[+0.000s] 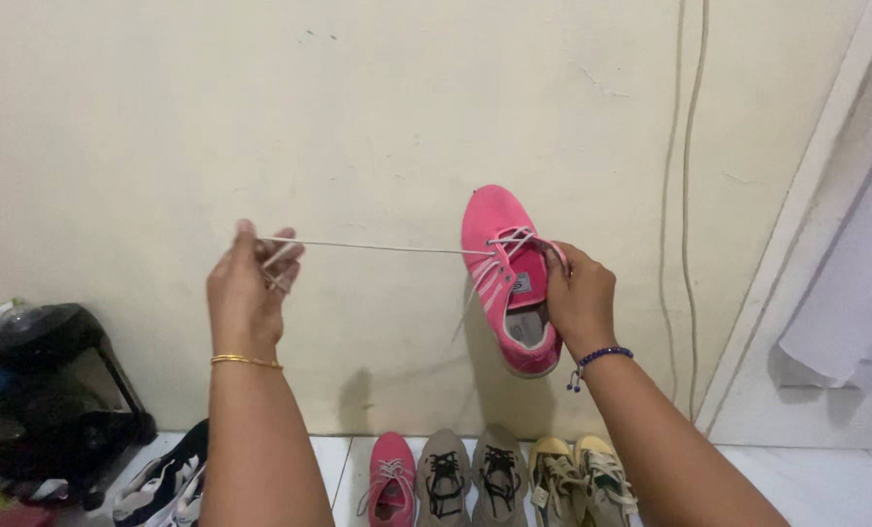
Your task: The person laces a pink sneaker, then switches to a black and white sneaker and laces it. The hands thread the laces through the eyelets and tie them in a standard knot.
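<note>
The right hand [580, 293] grips a pink sneaker [509, 278] by its side, holding it up in front of the cream wall [358, 117] with the toe pointing upward. The left hand [246, 298] is closed around the end of the white lace [377, 246], which runs taut from the shoe's eyelets across to that fist. Below on the floor [826, 478], another pink sneaker [392, 478], a beige pair [470, 478] and a yellowish pair [582, 478] stand in a row against the wall.

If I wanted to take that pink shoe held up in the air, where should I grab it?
Probably the toe end of the pink shoe, coming from above: it points up and is bare, while the right hand covers the side and the lace stretches to the left hand.
</note>
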